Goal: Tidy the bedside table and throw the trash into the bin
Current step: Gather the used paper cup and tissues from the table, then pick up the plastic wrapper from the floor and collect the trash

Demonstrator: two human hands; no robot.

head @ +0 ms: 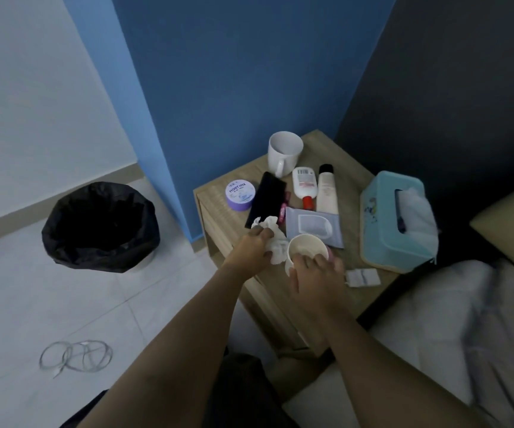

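Note:
On the wooden bedside table (345, 177), my left hand (251, 250) is closed on crumpled white tissue (275, 242) near the front left corner. My right hand (317, 279) grips a white paper cup (303, 248) just to the right, with something white inside it. A small white wrapper (362, 278) lies by the front edge. A bin lined with a black bag (101, 227) stands on the floor to the left of the table.
A white mug (283, 152), purple jar (239, 195), black phone (266, 200), two lotion bottles (303, 185) (326, 189), a grey wipes pack (314, 225) and a teal tissue box (394, 220) sit on the table. The bed (465, 319) lies at right. A cable coil (76, 355) lies on the floor.

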